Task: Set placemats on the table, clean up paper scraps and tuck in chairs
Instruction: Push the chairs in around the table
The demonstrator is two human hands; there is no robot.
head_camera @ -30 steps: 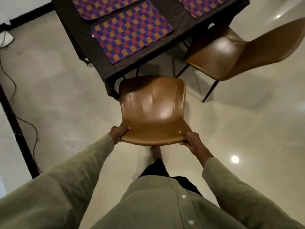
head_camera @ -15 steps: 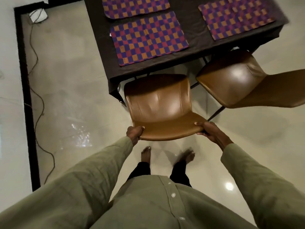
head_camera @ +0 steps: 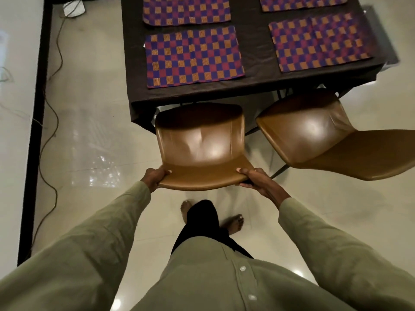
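Note:
A brown leather chair stands in front of me, its seat's far edge under the rim of the dark table. My left hand grips the left end of its backrest top. My right hand grips the right end. Several checkered purple, red and orange placemats lie flat on the table; the nearest placemat is just beyond the chair. A second brown chair stands to the right, turned at an angle, its seat partly under the table corner.
A black floor strip runs down the left, with a thin cable trailing along it to a white object at the top left. My bare feet stand on glossy cream tiles behind the chair.
The chair I hold has slid toward the table, its seat's far edge now under the rim. I have stepped closer, and more of the table and placemats is in view.

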